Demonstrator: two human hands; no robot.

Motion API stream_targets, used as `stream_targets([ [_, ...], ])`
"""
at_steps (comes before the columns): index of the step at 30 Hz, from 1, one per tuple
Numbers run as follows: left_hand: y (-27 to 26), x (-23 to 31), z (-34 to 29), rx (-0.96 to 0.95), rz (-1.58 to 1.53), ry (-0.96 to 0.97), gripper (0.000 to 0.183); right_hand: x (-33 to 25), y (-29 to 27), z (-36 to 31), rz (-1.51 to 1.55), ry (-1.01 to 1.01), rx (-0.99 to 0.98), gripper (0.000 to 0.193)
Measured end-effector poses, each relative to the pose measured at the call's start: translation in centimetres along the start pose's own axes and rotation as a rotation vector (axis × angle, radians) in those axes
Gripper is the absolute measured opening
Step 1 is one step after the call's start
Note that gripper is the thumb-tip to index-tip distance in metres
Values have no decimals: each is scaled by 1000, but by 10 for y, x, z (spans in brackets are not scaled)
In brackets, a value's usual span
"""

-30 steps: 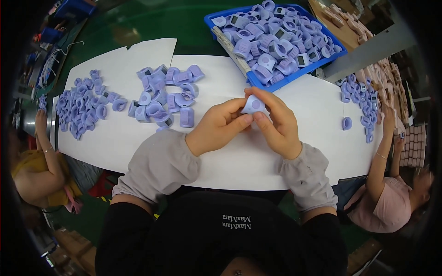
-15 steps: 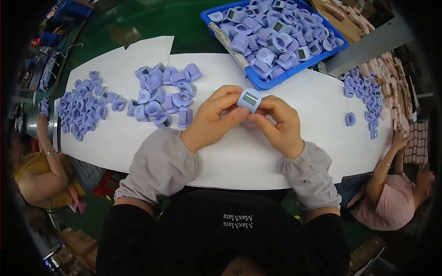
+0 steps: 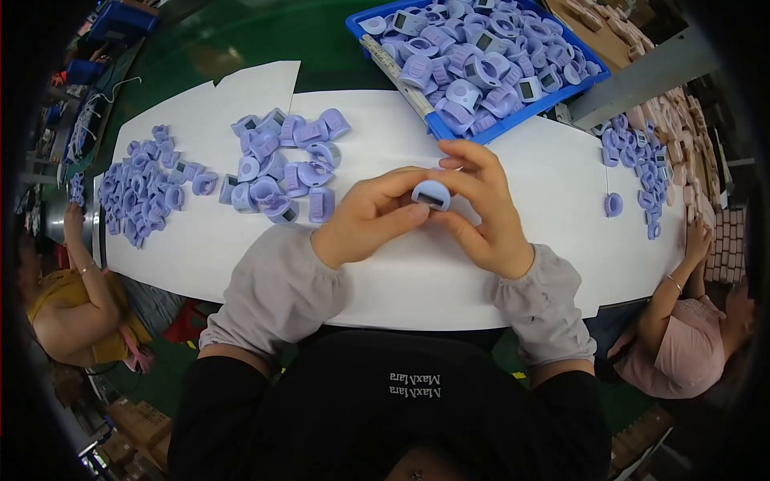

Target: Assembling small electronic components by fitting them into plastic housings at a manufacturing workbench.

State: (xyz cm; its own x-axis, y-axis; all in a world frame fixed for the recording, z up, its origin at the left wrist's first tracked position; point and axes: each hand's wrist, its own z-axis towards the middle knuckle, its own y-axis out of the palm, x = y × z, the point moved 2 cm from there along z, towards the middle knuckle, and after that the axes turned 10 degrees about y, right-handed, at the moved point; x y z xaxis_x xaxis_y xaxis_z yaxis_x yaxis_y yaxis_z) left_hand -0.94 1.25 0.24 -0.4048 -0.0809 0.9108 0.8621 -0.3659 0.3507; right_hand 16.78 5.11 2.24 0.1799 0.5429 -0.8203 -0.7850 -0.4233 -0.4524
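Above the middle of the white table I hold a small lilac ring-shaped device (image 3: 431,195) with a rounded head and a dark little screen. My left hand (image 3: 370,213) pinches it from the left, thumb in front and fingers behind. From the right, my right hand (image 3: 488,215) has thumb and a finger closed at its edge, while other fingers lift away above. The device is tipped, and its band is mostly hidden by fingers. To the left of my hands lies a loose group of similar devices (image 3: 295,177), some showing screens and some their ribbed bands.
A blue tray (image 3: 487,136) heaped with these devices stands at the far right. More lie in a pile (image 3: 143,192) at left and along the right edge (image 3: 642,164). A grey post (image 3: 642,80) rises beside the tray. Other people sit at left and right.
The device has tipped so its screen is foreshortened, and it sits slightly lower. My right hand's fingers have lifted and spread upward. My left hand has barely shifted.
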Motion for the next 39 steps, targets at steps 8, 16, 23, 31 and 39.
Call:
stream_targets([
  [8, -11, 0, 5, 44, 363, 128, 21, -1, 7, -3, 295, 144, 144, 50],
  [16, -6, -4, 5, 117, 319, 160, 16, 2, 11, 3, -61, 49, 250, 39],
  [23, -2, 4, 8, 34, 1029, 400, 12, -1, 9, -1, -212, -16, 289, 25],
  [31, 8, 2, 8, 103, 1218, 572, 14, -1, 8, -1, -256, 17, 315, 15],
  [39, 9, 4, 11, 68, 1323, 608, 17, -5, 10, 0, -139, 242, 385, 8],
])
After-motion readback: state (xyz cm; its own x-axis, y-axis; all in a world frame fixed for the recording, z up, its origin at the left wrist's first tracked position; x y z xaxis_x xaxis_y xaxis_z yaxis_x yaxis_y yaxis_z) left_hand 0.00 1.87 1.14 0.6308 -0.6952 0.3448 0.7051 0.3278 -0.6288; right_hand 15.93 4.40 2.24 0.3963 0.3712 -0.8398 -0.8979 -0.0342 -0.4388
